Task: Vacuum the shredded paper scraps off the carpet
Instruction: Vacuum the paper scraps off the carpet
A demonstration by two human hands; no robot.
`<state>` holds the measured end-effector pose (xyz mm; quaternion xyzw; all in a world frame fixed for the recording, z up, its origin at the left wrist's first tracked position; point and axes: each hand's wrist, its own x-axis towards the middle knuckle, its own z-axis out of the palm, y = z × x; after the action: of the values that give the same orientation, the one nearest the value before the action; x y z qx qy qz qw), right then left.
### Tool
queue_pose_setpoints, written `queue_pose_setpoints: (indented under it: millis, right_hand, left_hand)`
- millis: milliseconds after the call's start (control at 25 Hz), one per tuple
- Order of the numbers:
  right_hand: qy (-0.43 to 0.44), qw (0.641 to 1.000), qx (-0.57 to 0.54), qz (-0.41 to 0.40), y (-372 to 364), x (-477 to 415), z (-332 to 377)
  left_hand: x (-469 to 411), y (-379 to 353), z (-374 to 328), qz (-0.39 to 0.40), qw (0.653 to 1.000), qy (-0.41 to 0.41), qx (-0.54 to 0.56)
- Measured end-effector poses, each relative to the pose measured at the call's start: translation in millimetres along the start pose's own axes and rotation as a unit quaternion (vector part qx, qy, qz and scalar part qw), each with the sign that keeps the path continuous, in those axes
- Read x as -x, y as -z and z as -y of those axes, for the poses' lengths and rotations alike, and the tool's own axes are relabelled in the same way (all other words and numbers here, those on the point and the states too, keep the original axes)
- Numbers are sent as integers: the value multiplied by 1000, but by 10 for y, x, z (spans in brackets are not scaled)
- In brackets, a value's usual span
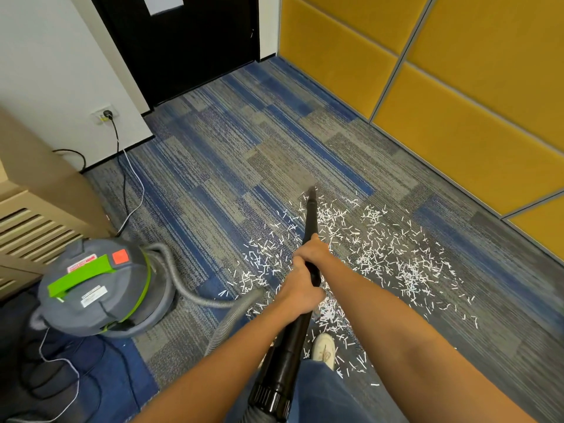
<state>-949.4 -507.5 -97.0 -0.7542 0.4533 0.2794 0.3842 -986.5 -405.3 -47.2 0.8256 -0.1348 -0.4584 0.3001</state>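
White shredded paper scraps (378, 251) lie scattered over the blue and grey carpet (232, 166), in the middle and to the right. A black vacuum wand (311, 218) points away from me, its tip resting at the far edge of the scraps. My right hand (312, 250) grips the wand higher up. My left hand (300, 293) grips it just below. A grey ribbed hose (189, 294) runs from the wand's near end to the grey and green canister vacuum (97, 288) at the left.
Yellow padded wall panels (457, 96) line the right side. A black door (183, 44) stands at the back. A beige cabinet (33, 206) is at the left, with a power cord (123, 178) running to a wall socket (103, 114). My white shoe (324, 349) stands among the scraps.
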Motion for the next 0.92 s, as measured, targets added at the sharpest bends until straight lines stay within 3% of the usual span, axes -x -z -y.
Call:
queue_pose_setpoints:
  millis: [400,920]
  right_hand:
    - [19,999,25,8,-197,71,174]
    - [-8,997,74,13,-269,205,115]
  left_hand:
    - [-10,108,239,-37,999,14,1]
    - [239,118,291,-12,999,8,29]
